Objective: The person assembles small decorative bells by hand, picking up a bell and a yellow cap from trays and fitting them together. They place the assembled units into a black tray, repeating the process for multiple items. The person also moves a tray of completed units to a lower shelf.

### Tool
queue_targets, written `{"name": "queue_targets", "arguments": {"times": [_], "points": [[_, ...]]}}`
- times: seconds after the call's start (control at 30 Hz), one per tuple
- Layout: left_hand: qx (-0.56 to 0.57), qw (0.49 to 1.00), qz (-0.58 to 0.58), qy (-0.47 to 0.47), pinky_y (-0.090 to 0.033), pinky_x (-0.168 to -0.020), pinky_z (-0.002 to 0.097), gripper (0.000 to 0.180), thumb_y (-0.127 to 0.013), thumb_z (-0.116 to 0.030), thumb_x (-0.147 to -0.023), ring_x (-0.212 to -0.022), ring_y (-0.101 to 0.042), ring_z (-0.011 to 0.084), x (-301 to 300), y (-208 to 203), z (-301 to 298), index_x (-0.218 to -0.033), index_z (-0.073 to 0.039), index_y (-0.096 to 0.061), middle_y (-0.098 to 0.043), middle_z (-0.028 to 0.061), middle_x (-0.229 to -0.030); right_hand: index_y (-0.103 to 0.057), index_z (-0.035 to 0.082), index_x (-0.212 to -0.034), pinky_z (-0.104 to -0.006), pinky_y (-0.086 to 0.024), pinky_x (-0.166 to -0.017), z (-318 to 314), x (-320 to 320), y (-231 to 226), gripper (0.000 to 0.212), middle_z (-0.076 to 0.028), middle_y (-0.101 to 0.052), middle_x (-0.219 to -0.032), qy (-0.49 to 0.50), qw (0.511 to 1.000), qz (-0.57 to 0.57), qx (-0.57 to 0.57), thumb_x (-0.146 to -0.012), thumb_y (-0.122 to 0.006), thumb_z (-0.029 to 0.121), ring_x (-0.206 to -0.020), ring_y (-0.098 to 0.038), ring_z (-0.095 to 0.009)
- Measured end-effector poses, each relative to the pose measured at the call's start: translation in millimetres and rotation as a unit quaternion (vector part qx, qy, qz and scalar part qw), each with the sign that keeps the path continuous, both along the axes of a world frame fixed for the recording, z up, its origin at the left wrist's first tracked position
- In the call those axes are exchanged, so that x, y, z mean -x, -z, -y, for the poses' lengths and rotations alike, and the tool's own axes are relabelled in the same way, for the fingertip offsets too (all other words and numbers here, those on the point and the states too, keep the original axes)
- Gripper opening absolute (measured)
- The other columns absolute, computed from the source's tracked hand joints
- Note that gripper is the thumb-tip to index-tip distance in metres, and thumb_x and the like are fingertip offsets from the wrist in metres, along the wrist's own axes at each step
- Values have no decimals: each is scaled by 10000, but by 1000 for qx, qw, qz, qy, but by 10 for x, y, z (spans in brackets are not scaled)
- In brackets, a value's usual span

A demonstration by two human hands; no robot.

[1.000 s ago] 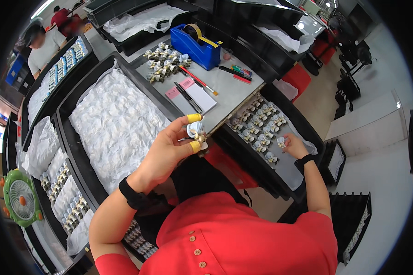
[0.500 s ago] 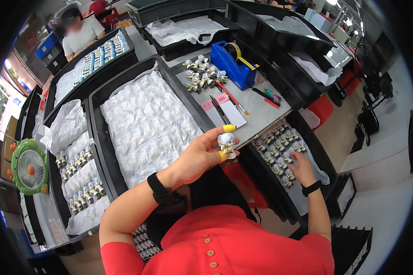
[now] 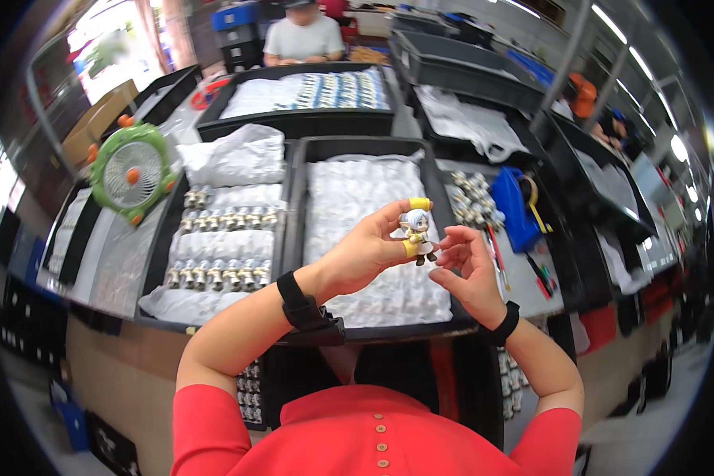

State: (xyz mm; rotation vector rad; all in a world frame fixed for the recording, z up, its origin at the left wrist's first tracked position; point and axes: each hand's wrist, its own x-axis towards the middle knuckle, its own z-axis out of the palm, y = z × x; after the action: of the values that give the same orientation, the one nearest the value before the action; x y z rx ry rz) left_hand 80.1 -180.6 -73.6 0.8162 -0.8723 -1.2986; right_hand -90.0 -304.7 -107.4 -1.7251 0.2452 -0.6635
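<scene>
The left hand (image 3: 369,252) pinches a small figurine (image 3: 417,232) between thumb and forefinger, both capped with yellow finger cots (image 3: 420,204); the figurine has pale bluish hair and stands upright in the grip, held in the air above the near edge of a black tray (image 3: 297,230). Just to its right the right hand (image 3: 470,266) hovers with fingers loosely curled and spread, fingertips almost at the figurine; whether they touch it cannot be told. Each wrist wears a black band.

Under the hands, the black tray is filled with clear bagged pieces (image 3: 373,214). To the left, a second tray (image 3: 157,262) holds rows of small figurines (image 3: 226,274) on white wrapping. Further left a green round fan (image 3: 129,172) with orange knobs stands on the desk (image 3: 95,254). To the right lie a blue tape dispenser (image 3: 514,208), a cluster of loose figurines (image 3: 472,200) and some pens (image 3: 539,274). At the far side another person in a grey shirt (image 3: 303,36) sits behind more trays.
</scene>
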Motion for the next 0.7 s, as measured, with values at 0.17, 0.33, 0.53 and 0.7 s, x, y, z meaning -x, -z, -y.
{"name": "queue_targets", "arguments": {"times": [0.17, 0.33, 0.53, 0.7], "points": [[4, 996, -81, -48, -428, -948, 342, 569, -514, 28, -850, -1099, -541, 252, -434, 257, -280, -1365, -84, -298, -515, 111, -1166, -476, 39, -1122, -250, -477, -691, -126, -359, -47, 472, -67, -561, -915, -59, 982, -108, 141, -733, -731, 118, -767, -572, -106], [-10, 991, -123, -45, -428, -957, 366, 608, -494, 55, -844, -1109, -533, 276, -631, 291, -302, -1383, -122, -275, -470, 92, -1245, -518, 28, -1108, -223, -472, -686, -57, -285, -501, 401, -56, -575, -903, -112, 969, -191, 113, -758, -694, 115, -749, -571, -96], [39, 995, -83, -46, -435, -934, 344, 631, -555, 6, -837, -1094, -537, 205, -613, 226, -177, -1388, -108, -269, -460, 85, -1262, -500, 46, -1098, -255, -465, -710, -201, -723, -524, 432, -53, -555, -966, -44, 979, -70, 184, -729, -715, 105, -838, -552, -124], [75, 993, -26, -84, -422, -924, 300, 605, -587, -30, -844, -1089, -508, 138, -678, 328, -156, -1373, -72, -297, -486, 85, -1229, -473, 61, -1100, -267, -454, -682, -269, -1055, -240, 458, -61, -529, -957, 17, 969, -14, 245, -713, -718, 64, -814, -549, -151]]}}
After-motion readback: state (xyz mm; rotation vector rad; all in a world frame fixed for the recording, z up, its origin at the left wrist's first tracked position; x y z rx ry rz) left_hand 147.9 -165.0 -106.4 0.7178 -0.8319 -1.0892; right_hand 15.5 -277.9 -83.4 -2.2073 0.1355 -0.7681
